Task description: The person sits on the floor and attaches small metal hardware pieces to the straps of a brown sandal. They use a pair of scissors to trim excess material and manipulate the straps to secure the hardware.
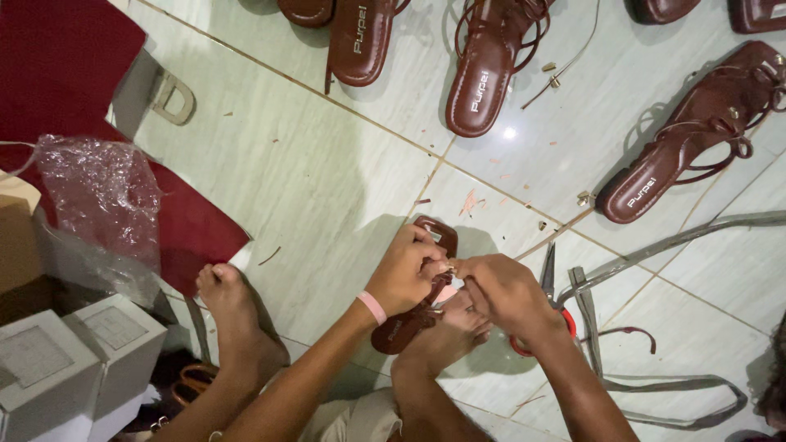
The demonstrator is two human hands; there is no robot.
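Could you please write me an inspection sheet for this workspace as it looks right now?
Surface: pale tiled floor with small scraps.
Job's things: brown sandal propped on a foot.
Clutter: scissors, grey straps, finished sandals, white boxes, plastic wrap, red sheet.
Grippers: left hand and right hand pinch the sandal's strap together.
Cables: nothing seen.
Surroundings: nothing seen beyond the floor.

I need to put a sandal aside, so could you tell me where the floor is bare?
The widest bare tile lies between the red sheet and the sandal row. Another patch sits beyond the grey straps. It is crowded around both hands, the scissors and the boxes.
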